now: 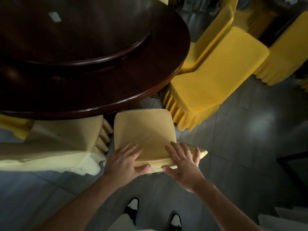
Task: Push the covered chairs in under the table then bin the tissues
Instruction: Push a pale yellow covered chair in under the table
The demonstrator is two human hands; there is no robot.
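A chair in a yellow cover [143,130] stands right in front of me, its seat just short of the edge of the round dark wooden table [116,84]. My left hand [124,161] and my right hand [182,165] both grip the top of its backrest, fingers over the front and thumbs behind. A second covered chair [211,77] stands to the right, pulled out from the table at an angle. A third covered chair [55,144] at the left sits partly under the table. A small pale tissue [55,16] lies on the tabletop's far left.
A raised round turntable [75,30] fills the middle of the table. More yellow-covered chairs [286,52] stand at the far right. Grey floor tiles [250,127] spread to the right and around my shoes [131,207].
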